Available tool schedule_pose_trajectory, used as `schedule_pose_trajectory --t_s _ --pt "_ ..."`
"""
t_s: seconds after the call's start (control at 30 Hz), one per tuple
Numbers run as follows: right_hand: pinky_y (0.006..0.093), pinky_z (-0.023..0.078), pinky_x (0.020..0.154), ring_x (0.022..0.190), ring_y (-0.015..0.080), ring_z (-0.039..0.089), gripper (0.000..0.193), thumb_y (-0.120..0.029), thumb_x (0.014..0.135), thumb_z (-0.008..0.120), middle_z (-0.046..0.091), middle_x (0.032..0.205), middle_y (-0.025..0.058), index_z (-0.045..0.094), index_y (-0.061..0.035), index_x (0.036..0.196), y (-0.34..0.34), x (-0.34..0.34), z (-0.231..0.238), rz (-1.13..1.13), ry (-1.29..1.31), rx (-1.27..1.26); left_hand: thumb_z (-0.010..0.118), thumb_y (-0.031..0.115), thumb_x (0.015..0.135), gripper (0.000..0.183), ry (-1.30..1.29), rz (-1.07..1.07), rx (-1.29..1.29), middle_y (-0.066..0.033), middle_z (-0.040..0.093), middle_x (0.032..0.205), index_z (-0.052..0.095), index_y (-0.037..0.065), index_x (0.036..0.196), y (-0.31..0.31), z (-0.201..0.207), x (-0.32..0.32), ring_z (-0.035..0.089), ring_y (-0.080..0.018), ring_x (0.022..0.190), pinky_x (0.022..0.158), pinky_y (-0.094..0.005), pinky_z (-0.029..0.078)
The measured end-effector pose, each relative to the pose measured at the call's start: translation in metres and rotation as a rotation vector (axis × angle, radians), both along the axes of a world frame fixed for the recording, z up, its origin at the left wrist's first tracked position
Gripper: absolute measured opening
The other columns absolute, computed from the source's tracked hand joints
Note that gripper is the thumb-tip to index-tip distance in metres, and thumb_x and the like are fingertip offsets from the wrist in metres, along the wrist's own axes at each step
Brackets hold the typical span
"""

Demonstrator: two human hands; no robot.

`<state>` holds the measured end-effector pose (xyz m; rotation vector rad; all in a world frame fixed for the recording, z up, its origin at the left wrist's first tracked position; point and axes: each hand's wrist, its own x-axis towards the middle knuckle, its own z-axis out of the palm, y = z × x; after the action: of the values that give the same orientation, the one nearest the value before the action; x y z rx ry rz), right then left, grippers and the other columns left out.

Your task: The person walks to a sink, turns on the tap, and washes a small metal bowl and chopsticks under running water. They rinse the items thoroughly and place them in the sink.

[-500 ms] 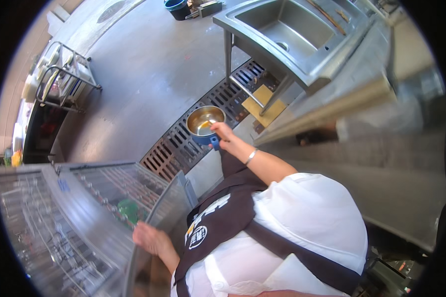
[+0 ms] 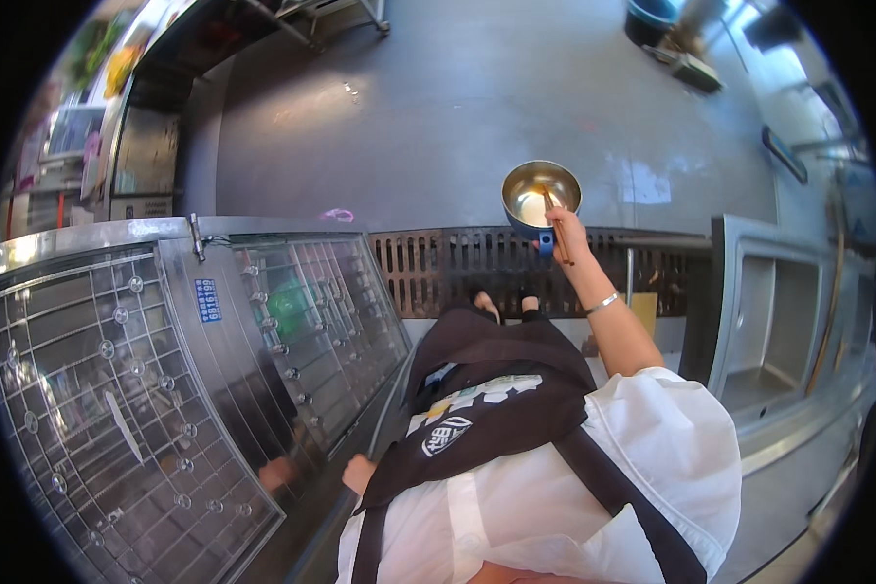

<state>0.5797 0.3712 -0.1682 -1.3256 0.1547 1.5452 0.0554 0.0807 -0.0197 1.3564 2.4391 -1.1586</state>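
Observation:
Out in front of me, my right hand [image 2: 566, 237] grips a round metal bowl [image 2: 526, 185] by its blue handle [image 2: 546, 239]. The same hand holds a pair of brown chopsticks [image 2: 565, 250], their far ends dipping into the bowl. A pale patch shows at the bowl's bottom; I cannot tell whether it is liquid or a reflection. Low at my left side, my left hand [image 2: 358, 474] hangs with its fingers curled and nothing visible in them. It is nearest to the glass-doored steel cabinet [image 2: 238, 365], apart from it.
A steel sink [image 2: 764, 331] stands to my right. A slotted floor drain [image 2: 428, 263] crosses in front of my feet. Farther off are a dark bucket [image 2: 649, 21] and a wheeled cart [image 2: 380, 19]. A green item [image 2: 287, 310] shows behind the cabinet's glass.
My view has turned left, so the sink has shifted to the right edge and the cabinet shows more fully. My left hand has drawn back toward my body. The bowl stays in my right hand.

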Motion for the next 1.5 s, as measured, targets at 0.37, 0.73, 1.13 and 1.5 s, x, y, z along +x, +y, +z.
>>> schedule_pose_trajectory --t_s 0.37,0.73,1.13,1.5 --pt "0.0367 0.053 0.046 0.065 0.0225 0.061 0.046 -0.017 0.073 0.051 0.062 0.088 0.0112 0.051 -0.0076 0.118 0.262 -0.074 -0.034 0.288 -0.047 0.0 0.06 0.028 0.075 0.021 -0.383 0.522 -0.133 -0.0109 0.068 0.08 0.067 0.008 0.077 0.144 -0.101 0.018 0.067 -0.0275 0.076 0.063 -0.0408 0.052" --pt "0.0405 0.053 0.046 0.065 0.0261 0.065 0.051 -0.019 0.072 0.05 0.065 0.091 0.0116 0.052 -0.0111 0.122 0.584 -0.193 0.044 0.566 0.016 0.008 0.059 0.029 0.077 0.023 -0.818 1.0 0.385 -0.0113 0.067 0.079 0.067 0.008 0.076 0.446 -0.099 -0.019 0.066 -0.0274 0.073 0.062 -0.0411 0.051" --pt "0.0388 0.053 0.044 0.067 0.0289 0.065 0.052 -0.019 0.07 0.047 0.066 0.093 0.0136 0.052 -0.0087 0.122 0.892 -0.398 0.043 0.804 0.13 -0.078 0.058 0.031 0.079 0.025 -0.919 1.353 0.742 -0.0117 0.067 0.078 0.067 0.008 0.076 0.704 -0.095 -0.071 0.066 -0.0273 0.07 0.06 -0.0415 0.051" --pt "0.0369 0.053 0.043 0.055 0.0275 0.062 0.043 -0.016 0.071 0.049 0.064 0.08 0.0163 0.051 0.0018 0.11 1.083 -0.686 0.052 1.265 0.175 0.049 0.057 0.033 0.08 0.027 -0.813 1.769 0.905 -0.0121 0.067 0.076 0.068 0.008 0.075 0.808 -0.073 -0.15 0.066 -0.0273 0.067 0.059 -0.0418 0.051"
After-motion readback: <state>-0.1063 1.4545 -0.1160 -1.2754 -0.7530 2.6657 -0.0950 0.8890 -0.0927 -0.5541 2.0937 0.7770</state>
